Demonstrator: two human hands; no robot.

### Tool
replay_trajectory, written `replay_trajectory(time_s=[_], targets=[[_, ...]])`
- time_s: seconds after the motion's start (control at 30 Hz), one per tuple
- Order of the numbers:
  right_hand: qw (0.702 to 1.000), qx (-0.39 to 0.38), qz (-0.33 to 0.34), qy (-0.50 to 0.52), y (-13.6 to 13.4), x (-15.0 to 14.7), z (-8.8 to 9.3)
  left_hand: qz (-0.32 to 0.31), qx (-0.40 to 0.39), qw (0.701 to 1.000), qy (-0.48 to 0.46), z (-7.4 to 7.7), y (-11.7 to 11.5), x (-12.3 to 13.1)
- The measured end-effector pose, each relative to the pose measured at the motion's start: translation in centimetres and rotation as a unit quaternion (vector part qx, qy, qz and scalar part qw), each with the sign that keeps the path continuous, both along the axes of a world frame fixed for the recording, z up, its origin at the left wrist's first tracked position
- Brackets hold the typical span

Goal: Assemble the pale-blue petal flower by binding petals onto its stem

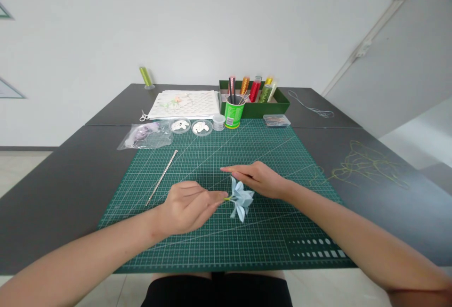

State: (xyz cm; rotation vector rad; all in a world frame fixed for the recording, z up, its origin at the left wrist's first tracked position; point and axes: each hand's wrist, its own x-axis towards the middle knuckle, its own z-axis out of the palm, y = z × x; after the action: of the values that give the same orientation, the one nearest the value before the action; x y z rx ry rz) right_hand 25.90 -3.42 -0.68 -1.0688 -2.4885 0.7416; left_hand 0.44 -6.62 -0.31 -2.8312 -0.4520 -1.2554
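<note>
My left hand (189, 206) is closed, thumb and forefinger pinching the short green stem of a light blue artificial flower (242, 197). The flower lies on its side in the air above the green cutting mat (212, 253), its petals pointing right. Just behind it is my right hand (259, 179), its forefinger stretched out to the left and its thumb beside the uppermost petal. Whether the thumb touches that petal is hard to tell. Nothing shows gripped in the right hand. A slim silver tool, tweezers by its look (162, 177), lies on the mat left of my hands.
Behind are a green can of tools (233, 114), a dark green box (278, 108) of thread spools, dishes of white pieces (202, 128), a plastic bag (144, 136), white sheets (203, 104) and small scissors (143, 116). Loose yellow-green thread (356, 165) lies right.
</note>
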Motion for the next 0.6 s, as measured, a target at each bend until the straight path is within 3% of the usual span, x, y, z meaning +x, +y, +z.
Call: replay_trajectory(time_s=[0.23, 0.43, 0.6], targets=[[0.989, 0.068, 0.051, -0.119, -1.1, -1.1, -0.9, 0.092, -0.055, 0.993, -0.057, -0.1, 1.4, 0.0], [0.985, 0.065, 0.139, -0.084, -2.6, -1.5, -0.2, 0.196, -0.236, 0.951, -0.045, 0.1, 2.2, 0.3], [0.971, 0.144, 0.181, -0.058, -3.3, -1.7, -0.8, 0.236, -0.321, 0.915, -0.06, -0.1, 3.4, 0.0]])
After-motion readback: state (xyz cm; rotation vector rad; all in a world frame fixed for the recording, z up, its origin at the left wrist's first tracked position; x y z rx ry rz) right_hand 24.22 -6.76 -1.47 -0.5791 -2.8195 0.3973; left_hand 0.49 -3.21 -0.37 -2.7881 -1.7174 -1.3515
